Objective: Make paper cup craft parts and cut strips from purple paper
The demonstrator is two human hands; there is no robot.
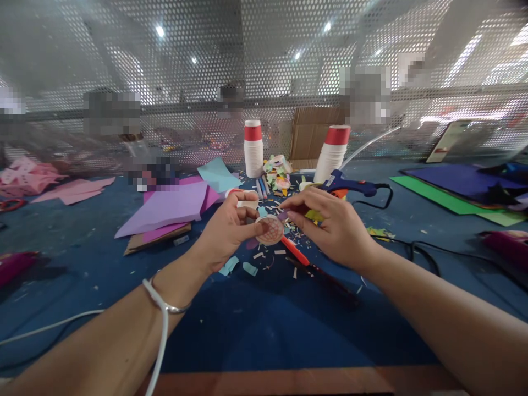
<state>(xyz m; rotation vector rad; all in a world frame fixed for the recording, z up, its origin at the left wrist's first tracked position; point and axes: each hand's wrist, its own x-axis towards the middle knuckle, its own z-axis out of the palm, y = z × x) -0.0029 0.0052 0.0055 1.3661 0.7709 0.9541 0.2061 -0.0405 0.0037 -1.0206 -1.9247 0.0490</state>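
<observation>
In the head view, both forearms come in from the lower corners and slant up and inward until the hands nearly meet over the middle of the table. The left hand is turned inward, its forefinger arched above and its thumb stretched along below, pinching one disc by its left side. The right hand comes in from the other side, its thumb and forefinger pinching one purple slip at the disc's upper right edge; whether the slip is stuck to it I cannot tell. A bracelet and a white cable cross the left wrist.

Beyond the hands are two stacks of cups, one upright and one leaning a little, each with a red band near the top. One glue gun lies just behind the right hand. One red-handled tool lies below the hands, and two light blue scraps lie to its left; the small paper bits around are too many to count.

The disc is held above the table, round and flat, with a pale rim, reddish crisscross lines on its face and a light blue tab at its top edge.
</observation>
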